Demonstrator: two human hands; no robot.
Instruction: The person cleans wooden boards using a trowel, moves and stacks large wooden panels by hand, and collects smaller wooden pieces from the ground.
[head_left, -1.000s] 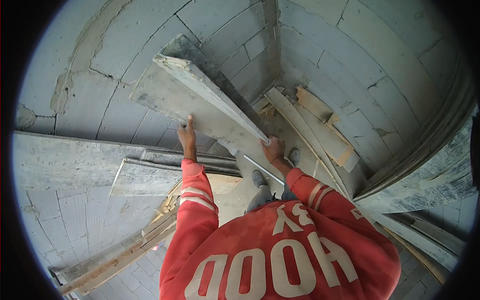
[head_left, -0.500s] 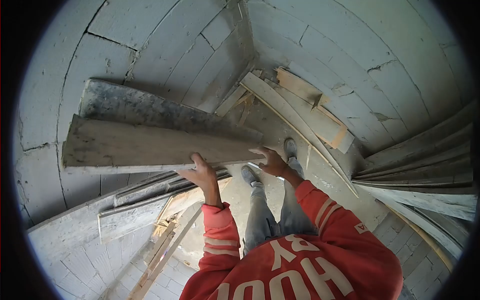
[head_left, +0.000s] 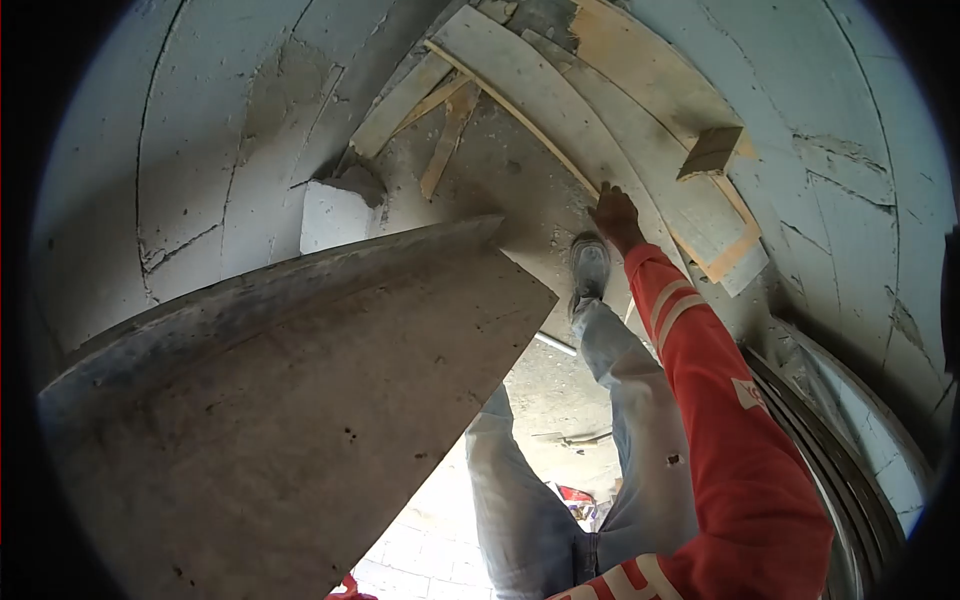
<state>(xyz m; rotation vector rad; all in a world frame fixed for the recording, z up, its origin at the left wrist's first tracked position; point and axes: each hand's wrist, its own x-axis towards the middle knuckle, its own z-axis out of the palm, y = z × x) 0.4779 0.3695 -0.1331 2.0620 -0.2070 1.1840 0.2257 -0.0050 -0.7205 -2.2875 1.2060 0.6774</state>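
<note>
A large grey-brown board (head_left: 260,430) fills the lower left, tilted close to the camera, with a stained, speckled face. My left hand is hidden behind it; only a scrap of red sleeve shows at the bottom edge. Ahead of my shoe, my right hand (head_left: 617,217) reaches down to the edge of a long pale plank (head_left: 540,85). Its fingers are stretched out and partly apart at that edge; whether they touch it is hard to tell. Another darker board (head_left: 300,275) stands behind the large one, along the left wall.
Broken panels with orange-brown torn faces (head_left: 650,60) lean along the right wall, a small wood block (head_left: 711,153) among them. A white block (head_left: 340,212) stands by the left wall. Wood strips (head_left: 450,135) lie in the corner. Stacked boards (head_left: 830,450) stand at right. A pale tube (head_left: 556,343) lies near my shoe (head_left: 589,268).
My right hand has left the large board and reached forward to the plank on the floor. The large board now looms closer and lower left. My left hand has gone out of sight.
</note>
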